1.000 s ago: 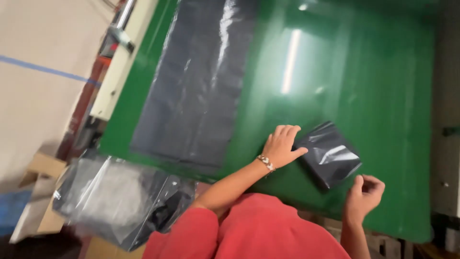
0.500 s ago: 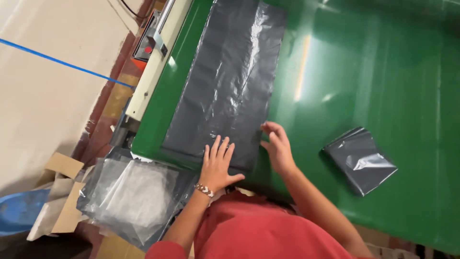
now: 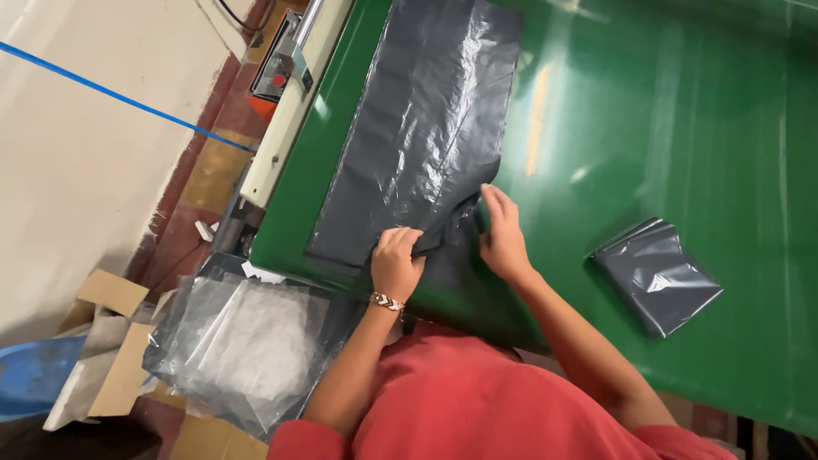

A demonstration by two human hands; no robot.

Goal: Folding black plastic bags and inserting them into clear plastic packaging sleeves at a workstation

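A long dark grey plastic bag [image 3: 426, 128] lies flat on the green table [image 3: 665, 128]. My left hand [image 3: 396, 260] pinches its near edge, with a bracelet at the wrist. My right hand [image 3: 503, 234] grips the bag's near right corner and lifts a fold of the plastic. A folded dark grey bag [image 3: 656, 277] rests on the table to the right of my right arm, apart from both hands.
A white and orange machine bar [image 3: 285, 111] runs along the table's left edge. Below it, off the table, sit clear plastic bags [image 3: 247, 341], cardboard pieces [image 3: 106, 341] and a blue object [image 3: 34, 375]. A blue tape line [image 3: 119, 98] crosses the floor.
Both hands left the small folded bag at the right, moved left onto the long flat bag, then went from lying flat on it to gripping and lifting its near edge.
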